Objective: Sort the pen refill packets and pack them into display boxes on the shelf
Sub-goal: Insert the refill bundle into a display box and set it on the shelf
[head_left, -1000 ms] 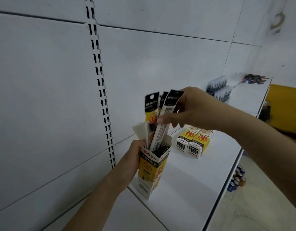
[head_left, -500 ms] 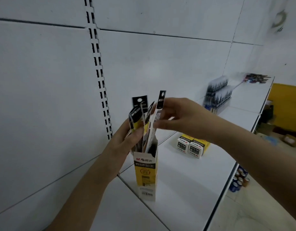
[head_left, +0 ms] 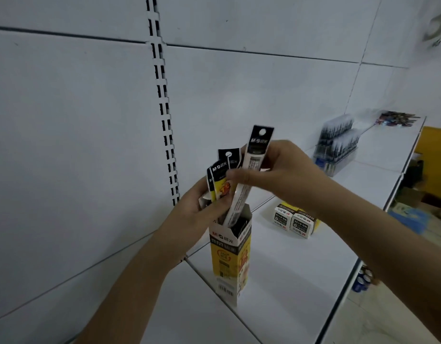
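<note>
A yellow and white display box (head_left: 229, 256) stands upright on the white shelf (head_left: 289, 281), its top open. Several long refill packets with black tops stick out of it. My left hand (head_left: 202, 207) holds a bunch of these packets (head_left: 221, 175) just above the box's mouth, thumb across their front. My right hand (head_left: 276, 172) pinches one packet (head_left: 251, 170) that leans to the right, its lower end inside the box and its black top the highest of all.
Two closed boxes of the same kind (head_left: 295, 220) lie on the shelf to the right. A clear rack of pens (head_left: 336, 147) stands further back, small items (head_left: 395, 119) beyond it. The slotted upright (head_left: 164, 115) runs down the white back panel. Cans (head_left: 363, 281) sit below the shelf edge.
My left hand moved up from the box's side to the packets. My right hand turned its packet face-on and lifted it higher; the box stands alone on the shelf.
</note>
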Demonstrator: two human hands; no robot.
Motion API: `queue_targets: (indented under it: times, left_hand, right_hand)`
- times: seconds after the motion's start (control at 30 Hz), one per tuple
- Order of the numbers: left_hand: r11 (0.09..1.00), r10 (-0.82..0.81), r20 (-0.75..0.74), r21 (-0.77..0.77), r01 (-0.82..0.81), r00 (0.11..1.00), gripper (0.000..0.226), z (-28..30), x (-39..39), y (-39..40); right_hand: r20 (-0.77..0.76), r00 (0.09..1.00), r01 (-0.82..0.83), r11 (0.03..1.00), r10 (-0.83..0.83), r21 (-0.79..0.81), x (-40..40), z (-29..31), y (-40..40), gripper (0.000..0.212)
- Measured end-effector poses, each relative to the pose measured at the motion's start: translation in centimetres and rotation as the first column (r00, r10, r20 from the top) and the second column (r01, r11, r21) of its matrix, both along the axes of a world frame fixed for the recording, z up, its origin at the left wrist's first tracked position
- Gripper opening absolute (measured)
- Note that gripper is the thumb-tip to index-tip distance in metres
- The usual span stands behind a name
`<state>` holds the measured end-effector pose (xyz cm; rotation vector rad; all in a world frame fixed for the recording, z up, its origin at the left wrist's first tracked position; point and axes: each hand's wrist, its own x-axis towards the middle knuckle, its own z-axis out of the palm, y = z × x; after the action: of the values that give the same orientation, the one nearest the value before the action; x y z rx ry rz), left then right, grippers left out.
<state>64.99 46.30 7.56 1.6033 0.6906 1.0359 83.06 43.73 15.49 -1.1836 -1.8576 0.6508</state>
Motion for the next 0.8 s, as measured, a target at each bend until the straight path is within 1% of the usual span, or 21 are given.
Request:
queue_targets:
  times: [0.07, 0.17, 0.23, 0.3, 0.33, 0.4, 0.43, 0.5, 0.57, 0.63, 0.7, 0.73, 0.8]
  left_hand:
    - [0.997, -0.043, 0.035, -0.065, 0.045, 0.998, 0.037, -0.5, -0.6, 0.4]
    - [0.985, -0.088, 0.136, -0.136, 0.107, 0.987, 0.043, -0.7, -0.5, 0.1]
    - [0.975, -0.098, 0.213, -0.173, 0.136, 0.972, 0.045, -0.7, -0.2, -0.2]
    - [0.967, -0.087, 0.275, -0.208, 0.147, 0.958, 0.047, -0.7, 0.1, -0.2]
    - [0.966, -0.081, 0.283, -0.213, 0.145, 0.956, 0.046, -0.8, 0.1, -0.1]
    - [0.973, -0.07, 0.242, -0.198, 0.12, 0.968, 0.038, -1.0, 0.2, 0.2]
    - [0.979, -0.065, 0.189, -0.177, 0.099, 0.98, 0.031, -1.1, 0.1, 0.3]
    - [0.99, -0.081, 0.063, -0.107, 0.087, 0.995, 0.022, -1.3, -0.3, 0.5]
    - [0.995, -0.079, 0.007, -0.053, 0.079, 0.997, 0.024, -1.1, -0.9, 0.5]
    - [0.997, -0.065, 0.034, -0.04, 0.066, 0.997, 0.027, -0.7, -1.8, 0.6]
    - [0.995, -0.088, 0.053, -0.038, 0.09, 0.995, 0.027, -0.5, -2.4, 0.5]
    - [0.995, -0.098, 0.026, -0.019, 0.099, 0.995, 0.027, -0.4, -2.5, 0.4]
    - [0.994, -0.086, -0.077, 0.058, 0.09, 0.993, 0.034, -0.2, -2.5, 0.2]
  right_hand:
    - [-0.024, 1.0, 0.006, 1.0, -0.006, 0.006, 0.6, 0.5, 0.0, 0.012]
    - [0.115, 0.993, -0.025, 0.997, 0.033, -0.068, 0.6, 0.5, 0.0, 0.011]
    - [0.166, 0.986, -0.008, 0.996, 0.022, -0.086, 0.6, 0.4, 0.1, 0.012]
    - [0.122, 0.992, 0.025, 0.999, -0.021, -0.036, 0.7, 0.5, 0.3, 0.009]
    - [0.087, 0.996, 0.015, 1.0, -0.013, -0.024, 0.7, 0.5, 0.2, 0.009]
    - [0.086, 0.994, -0.06, 0.998, 0.063, -0.037, 0.3, 0.3, -0.1, 0.018]
    - [0.105, 0.989, -0.101, 0.994, 0.105, -0.05, 0.1, 0.2, -0.2, 0.022]
    - [0.117, 0.987, -0.11, 0.993, 0.114, -0.04, -0.3, -0.1, -0.2, 0.019]
    - [0.107, 0.993, -0.058, 0.998, 0.056, 0.013, -0.1, 0.0, 0.0, 0.009]
    - [0.069, 0.997, -0.03, 0.999, 0.027, 0.035, 0.2, 0.2, 0.1, 0.006]
    - [-0.003, 0.999, -0.054, 0.999, 0.054, 0.002, 0.4, 0.2, 0.1, 0.007]
    - [-0.015, 0.997, -0.079, 0.997, 0.078, -0.023, 0.5, 0.2, 0.0, 0.008]
    - [0.032, 0.991, -0.128, 0.99, 0.13, -0.061, 0.4, 0.3, -0.1, 0.009]
